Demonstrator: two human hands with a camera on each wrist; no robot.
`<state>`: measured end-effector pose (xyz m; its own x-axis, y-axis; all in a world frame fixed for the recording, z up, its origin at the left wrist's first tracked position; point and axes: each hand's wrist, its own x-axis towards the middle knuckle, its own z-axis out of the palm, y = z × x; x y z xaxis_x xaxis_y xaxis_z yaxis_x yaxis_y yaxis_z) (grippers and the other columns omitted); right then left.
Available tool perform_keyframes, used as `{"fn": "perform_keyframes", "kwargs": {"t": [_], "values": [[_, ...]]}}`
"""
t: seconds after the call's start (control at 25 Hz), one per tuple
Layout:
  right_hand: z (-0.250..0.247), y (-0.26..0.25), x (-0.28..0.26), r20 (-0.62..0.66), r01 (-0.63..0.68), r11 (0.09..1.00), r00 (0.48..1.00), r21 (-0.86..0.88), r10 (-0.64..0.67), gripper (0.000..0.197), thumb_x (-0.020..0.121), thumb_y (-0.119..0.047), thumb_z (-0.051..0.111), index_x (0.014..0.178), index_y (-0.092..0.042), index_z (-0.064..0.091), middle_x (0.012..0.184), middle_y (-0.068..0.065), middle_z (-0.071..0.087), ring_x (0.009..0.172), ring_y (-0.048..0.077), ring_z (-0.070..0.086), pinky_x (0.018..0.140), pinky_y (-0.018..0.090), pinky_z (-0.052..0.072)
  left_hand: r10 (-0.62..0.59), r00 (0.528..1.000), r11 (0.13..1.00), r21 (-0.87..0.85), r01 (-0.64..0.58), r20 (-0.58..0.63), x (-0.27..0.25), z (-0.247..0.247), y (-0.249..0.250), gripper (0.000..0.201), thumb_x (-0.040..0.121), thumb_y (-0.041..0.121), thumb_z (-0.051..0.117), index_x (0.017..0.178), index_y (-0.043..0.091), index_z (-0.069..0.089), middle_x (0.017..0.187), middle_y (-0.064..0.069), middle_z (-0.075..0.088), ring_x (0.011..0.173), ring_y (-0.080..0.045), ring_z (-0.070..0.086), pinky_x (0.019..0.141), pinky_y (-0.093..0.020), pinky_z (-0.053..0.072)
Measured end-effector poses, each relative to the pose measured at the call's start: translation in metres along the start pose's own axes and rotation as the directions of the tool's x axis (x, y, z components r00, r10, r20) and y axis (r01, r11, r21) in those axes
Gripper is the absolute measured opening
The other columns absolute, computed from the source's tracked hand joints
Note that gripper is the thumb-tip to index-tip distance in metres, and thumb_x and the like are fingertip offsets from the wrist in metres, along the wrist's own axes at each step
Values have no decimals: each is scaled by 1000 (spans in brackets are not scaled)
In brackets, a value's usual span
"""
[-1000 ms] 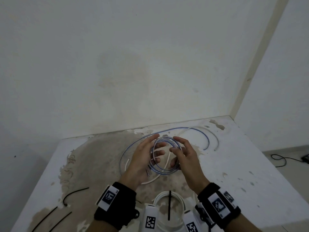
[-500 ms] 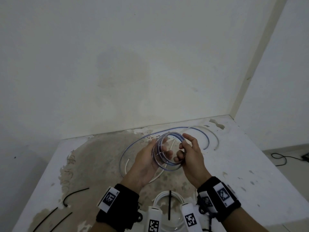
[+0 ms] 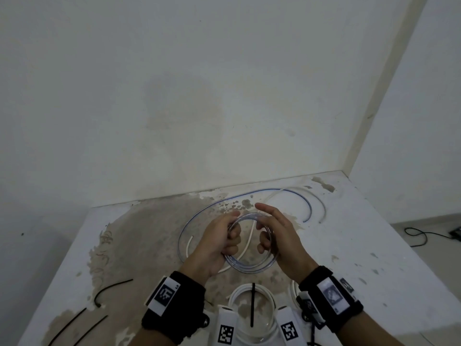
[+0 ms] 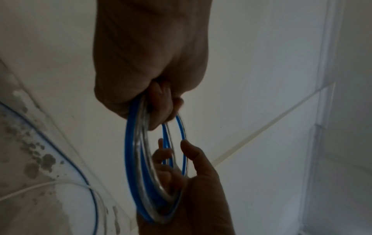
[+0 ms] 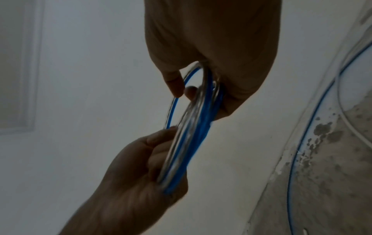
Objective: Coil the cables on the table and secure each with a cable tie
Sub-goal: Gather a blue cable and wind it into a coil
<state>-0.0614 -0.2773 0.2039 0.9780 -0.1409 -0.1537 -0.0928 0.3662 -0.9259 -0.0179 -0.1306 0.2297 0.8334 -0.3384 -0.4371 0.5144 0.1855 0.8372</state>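
I hold a coil of clear cable with a blue stripe (image 3: 250, 267) just above the table (image 3: 361, 258), between both hands. My left hand (image 3: 228, 237) grips its left side with curled fingers. My right hand (image 3: 264, 236) holds the right side, with the index finger stretched out and the other fingers hooked through the loops. The cable's loose tail (image 3: 296, 194) arcs over the far table. In the left wrist view the coil (image 4: 132, 159) hangs from my left hand (image 4: 159, 114). The right wrist view shows my right hand (image 5: 186, 91) pinching the coil (image 5: 191, 135).
A loose white cable (image 3: 323, 203) lies on the far table and runs under my hands. A coiled white cable (image 3: 233, 297) with a black tie (image 3: 252, 305) across it sits near me. Black cable ties (image 3: 112, 287) lie at the front left. Walls close the far side.
The coil has tipped flatter and come down toward me. My right hand has shifted its hold along the right side, and its index finger now points out.
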Motion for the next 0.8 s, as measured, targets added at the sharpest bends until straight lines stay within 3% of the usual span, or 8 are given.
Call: {"fn": "perform_keyframes", "kwargs": {"t": [0.08, 0.16, 0.24, 0.36, 0.44, 0.56, 0.68, 0.8], "values": [[-3, 1, 1, 47, -93, 991, 995, 97, 88, 28, 99, -11, 49, 123, -14, 63, 66, 2, 44, 45, 14, 31, 44, 29, 37, 35, 999, 992, 120, -34, 1, -2, -1, 1, 27, 102, 16, 37, 119, 14, 57, 53, 1, 44, 36, -6, 24, 32, -16, 19], [-5, 2, 1, 65, -181, 968, 983, 175, 172, 26, 98, -10, 43, 107, -7, 67, 56, -3, 30, 42, 10, 21, 41, 25, 28, 64, 998, 982, 178, -66, 18, -3, 0, -1, 23, 101, 13, 40, 113, 12, 59, 60, -2, 55, 39, -9, 31, 35, -18, 25], [-5, 4, 3, 42, -215, 932, 976, 291, 213, 19, 94, -10, 41, 85, -11, 57, 51, -7, 21, 39, 8, 14, 37, 22, 19, 74, 997, 984, 163, -71, -14, -3, 2, -6, 20, 100, 12, 43, 113, 10, 58, 64, -3, 59, 42, -11, 40, 39, -22, 33], [-8, 5, 6, -25, -164, 851, 979, 498, 203, 22, 90, -9, 40, 69, -15, 45, 47, -7, 21, 35, 6, 14, 34, 21, 14, 56, 997, 996, 77, -51, -57, -4, 4, -13, 22, 101, 13, 43, 112, 9, 61, 58, -1, 53, 46, -15, 47, 55, -31, 48], [-9, 3, 5, -38, -142, 865, 982, 481, 183, 19, 89, -8, 39, 79, -10, 56, 50, -5, 25, 36, 7, 18, 34, 21, 17, 27, 998, 999, -26, -29, -54, -7, 6, -15, 22, 101, 17, 42, 104, 8, 62, 54, 1, 44, 41, -13, 39, 50, -29, 47], [-6, 0, 0, -12, -112, 963, 993, 244, 119, 33, 97, -15, 39, 112, -8, 67, 59, 1, 41, 38, 12, 26, 40, 24, 27, 71, 993, 997, 0, -71, -94, -7, 7, -14, 25, 104, 23, 37, 93, 15, 59, 52, 5, 34, 37, -7, 21, 35, -17, 20], [0, 1, -8, 1, -20, 1000, 1000, -7, 20, 31, 104, -23, 41, 113, -15, 70, 68, 4, 51, 41, 15, 33, 45, 27, 33, 138, 980, 987, 102, -124, -143, -5, 2, -10, 22, 103, 19, 38, 100, 15, 60, 54, 2, 48, 39, -7, 22, 33, -17, 18], [0, -2, -10, 13, -33, 996, 999, 84, 32, 32, 105, -24, 41, 114, -13, 70, 75, 9, 61, 46, 17, 44, 46, 28, 42, 138, 980, 984, 130, -120, -145, -4, -2, -7, 24, 103, 19, 38, 108, 11, 60, 59, 0, 57, 40, -8, 23, 33, -17, 19]]}}
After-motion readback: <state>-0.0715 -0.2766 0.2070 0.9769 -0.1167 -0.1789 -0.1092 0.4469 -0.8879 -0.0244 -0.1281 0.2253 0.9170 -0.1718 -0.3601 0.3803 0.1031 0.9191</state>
